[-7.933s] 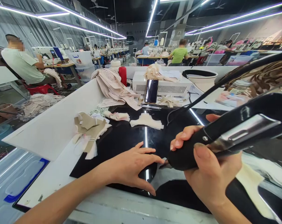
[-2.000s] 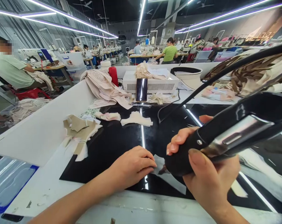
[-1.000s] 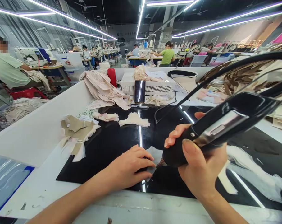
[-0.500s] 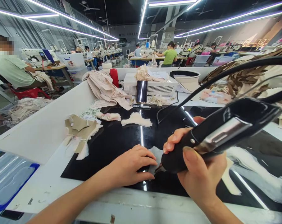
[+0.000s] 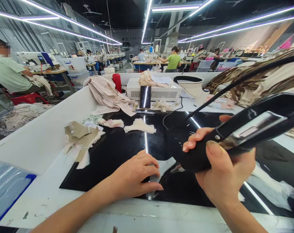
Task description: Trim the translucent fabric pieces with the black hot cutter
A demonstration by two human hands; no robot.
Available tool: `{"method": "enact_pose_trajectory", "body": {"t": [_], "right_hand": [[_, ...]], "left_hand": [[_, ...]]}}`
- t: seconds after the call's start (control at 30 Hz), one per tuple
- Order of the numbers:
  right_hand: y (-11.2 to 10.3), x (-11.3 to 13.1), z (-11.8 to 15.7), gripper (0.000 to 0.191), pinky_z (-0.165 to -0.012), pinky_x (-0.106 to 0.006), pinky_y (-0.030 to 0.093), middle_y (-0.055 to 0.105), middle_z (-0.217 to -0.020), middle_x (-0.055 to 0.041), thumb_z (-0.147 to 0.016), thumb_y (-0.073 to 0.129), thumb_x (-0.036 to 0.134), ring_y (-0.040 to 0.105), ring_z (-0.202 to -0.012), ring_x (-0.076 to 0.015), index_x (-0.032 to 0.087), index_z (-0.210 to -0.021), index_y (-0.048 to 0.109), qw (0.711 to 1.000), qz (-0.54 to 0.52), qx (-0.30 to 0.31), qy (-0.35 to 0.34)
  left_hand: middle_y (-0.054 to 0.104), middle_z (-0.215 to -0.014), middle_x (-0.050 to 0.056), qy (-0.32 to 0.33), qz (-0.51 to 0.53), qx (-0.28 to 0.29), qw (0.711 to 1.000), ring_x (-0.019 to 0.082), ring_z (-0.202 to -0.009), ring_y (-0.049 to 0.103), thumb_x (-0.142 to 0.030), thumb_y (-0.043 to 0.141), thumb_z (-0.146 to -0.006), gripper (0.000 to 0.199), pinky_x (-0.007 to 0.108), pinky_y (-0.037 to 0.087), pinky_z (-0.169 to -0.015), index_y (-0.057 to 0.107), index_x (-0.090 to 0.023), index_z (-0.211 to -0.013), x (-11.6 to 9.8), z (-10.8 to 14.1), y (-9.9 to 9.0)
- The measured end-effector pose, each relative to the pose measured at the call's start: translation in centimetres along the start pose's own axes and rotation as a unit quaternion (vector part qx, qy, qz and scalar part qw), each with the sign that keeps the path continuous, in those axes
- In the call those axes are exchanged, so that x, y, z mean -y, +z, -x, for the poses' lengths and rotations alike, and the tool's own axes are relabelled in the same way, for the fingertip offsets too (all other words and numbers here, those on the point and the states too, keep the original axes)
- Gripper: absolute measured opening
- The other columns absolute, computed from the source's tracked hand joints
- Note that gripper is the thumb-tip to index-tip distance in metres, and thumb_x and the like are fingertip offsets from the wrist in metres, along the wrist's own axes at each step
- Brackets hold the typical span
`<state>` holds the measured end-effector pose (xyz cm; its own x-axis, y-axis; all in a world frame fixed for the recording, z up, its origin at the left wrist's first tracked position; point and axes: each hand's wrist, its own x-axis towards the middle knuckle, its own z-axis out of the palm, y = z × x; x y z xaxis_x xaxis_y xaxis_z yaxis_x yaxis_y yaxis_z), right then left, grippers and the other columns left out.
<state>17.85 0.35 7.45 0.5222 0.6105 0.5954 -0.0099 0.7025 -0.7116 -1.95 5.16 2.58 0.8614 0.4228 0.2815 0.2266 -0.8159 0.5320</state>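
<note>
Black handheld tool with a silver side plate (image 5: 249, 129): grasped in our right hand (image 5: 226, 168), its metal tip just beside the cloth.
Sheer whitish cloth (image 5: 165, 165): flat on the glossy black board (image 5: 118, 158), partly beneath our left hand (image 5: 143, 174).
Left fingers: loosely curved, clasping nothing we can see.
Clear plastic bin with blue trim (image 5: 12, 192): left of our white worktop (image 5: 46, 191); contents unclear.
White, black-lined tub (image 5: 193, 87): behind the board; we cannot see its bottom.

Head camera, one view: worn on the person's head, facing forward and down; left hand (image 5: 142, 174) and right hand (image 5: 226, 171) near, tabletop (image 5: 48, 194) below, ceiling lights (image 5: 175, 8) beyond.
</note>
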Motion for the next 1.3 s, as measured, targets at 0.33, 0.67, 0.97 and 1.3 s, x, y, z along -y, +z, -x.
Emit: {"method": "enact_pose_trajectory", "body": {"t": [0.33, 0.67, 0.97, 1.3], "right_hand": [[-0.5, -1.7, -0.6, 0.035, -0.061, -0.031, 0.057, 0.068, -0.088, 0.0051, -0.090, 0.081, 0.031, 0.065, -0.067, -0.0152, 0.030, -0.117, 0.059, 1.000, 0.012, 0.007, -0.011], [-0.4, -2.5, -0.2, 0.032, -0.063, -0.028, 0.058, 0.070, -0.091, 0.0053, -0.091, 0.081, 0.029, 0.066, -0.067, -0.0123, 0.028, -0.112, 0.057, 1.000, -0.002, 0.016, -0.003], [-0.6, -2.8, -0.5, 0.026, -0.062, -0.029, 0.058, 0.071, -0.091, 0.0045, -0.092, 0.080, 0.027, 0.066, -0.067, -0.0131, 0.028, -0.108, 0.059, 1.000, 0.014, 0.009, -0.014], [-1.6, -3.4, -1.5, 0.029, -0.061, -0.031, 0.057, 0.069, -0.089, 0.0051, -0.091, 0.081, 0.031, 0.065, -0.066, -0.0138, 0.028, -0.108, 0.058, 0.999, 0.031, -0.014, -0.032]], "left_hand": [[0.067, -0.135, 0.012, -0.017, -0.039, 0.044, 0.998, 0.030, -0.125, 0.062, -0.036, 0.075, -0.098, 0.046, 0.059, 0.039, -0.123, 0.065, -0.018, -0.138, 0.2, -0.4, 0.8], [0.066, -0.138, 0.011, -0.026, -0.025, 0.057, 0.998, 0.028, -0.127, 0.060, -0.034, 0.074, -0.099, 0.045, 0.053, 0.040, -0.123, 0.064, -0.018, -0.140, -0.5, -0.5, 0.5], [0.065, -0.139, 0.011, -0.037, -0.032, 0.065, 0.997, 0.027, -0.128, 0.059, -0.031, 0.074, -0.099, 0.046, 0.052, 0.039, -0.124, 0.064, -0.016, -0.141, -0.4, -0.4, 0.4], [0.066, -0.139, 0.010, -0.045, -0.035, 0.070, 0.996, 0.028, -0.128, 0.060, -0.031, 0.075, -0.098, 0.045, 0.056, 0.034, -0.127, 0.065, -0.017, -0.140, -0.3, -0.3, 0.6]]}}
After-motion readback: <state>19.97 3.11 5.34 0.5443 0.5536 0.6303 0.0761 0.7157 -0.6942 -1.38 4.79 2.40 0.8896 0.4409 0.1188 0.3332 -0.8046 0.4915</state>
